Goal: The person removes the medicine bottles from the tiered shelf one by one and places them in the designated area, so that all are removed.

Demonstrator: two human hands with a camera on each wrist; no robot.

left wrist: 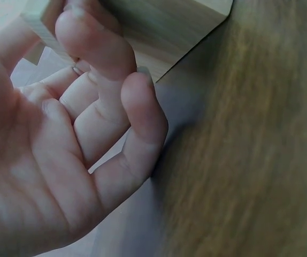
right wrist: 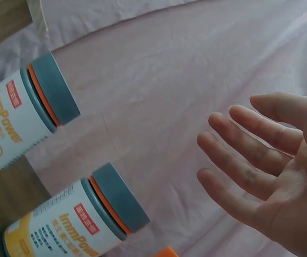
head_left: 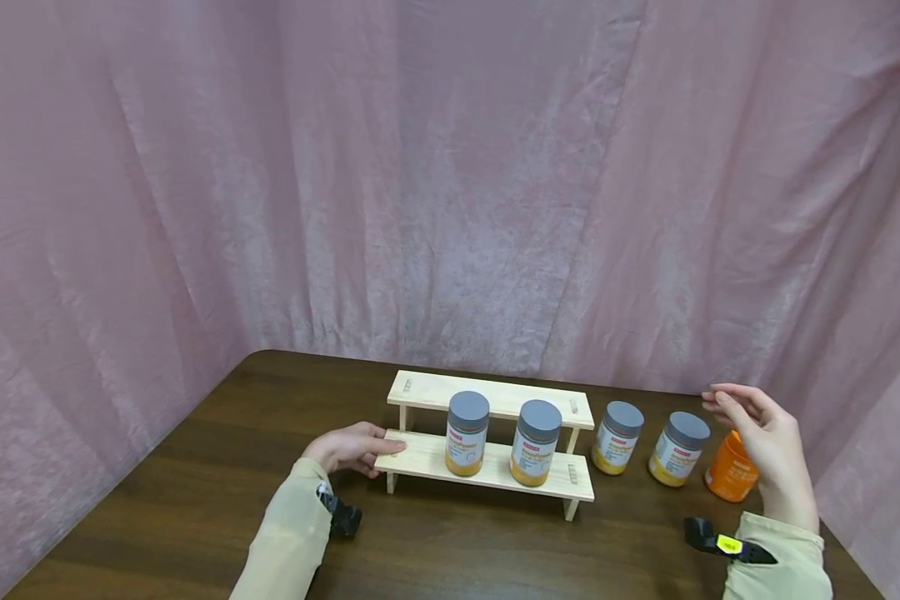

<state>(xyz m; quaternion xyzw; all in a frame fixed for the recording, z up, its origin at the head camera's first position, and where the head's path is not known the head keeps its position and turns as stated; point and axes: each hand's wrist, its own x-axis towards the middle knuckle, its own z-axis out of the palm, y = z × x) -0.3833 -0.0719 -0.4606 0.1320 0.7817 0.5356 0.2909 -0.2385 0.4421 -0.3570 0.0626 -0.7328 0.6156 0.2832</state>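
Observation:
A two-tier pale wooden rack stands on the table. My left hand grips the left end of its lower shelf, thumb on top and fingers curled below; the left wrist view shows the bent fingers by the wood. On that shelf stand two grey-lidded supplement jars, the left jar and the right jar. My right hand is raised with relaxed fingers, holding nothing, and partly covers an orange jar in the head view. Left of it on the table stand two more grey-lidded jars.
The dark brown wooden table has a rounded far left corner. Pink curtains hang close behind it and along both sides. The rack's raised upper shelf runs behind the jars.

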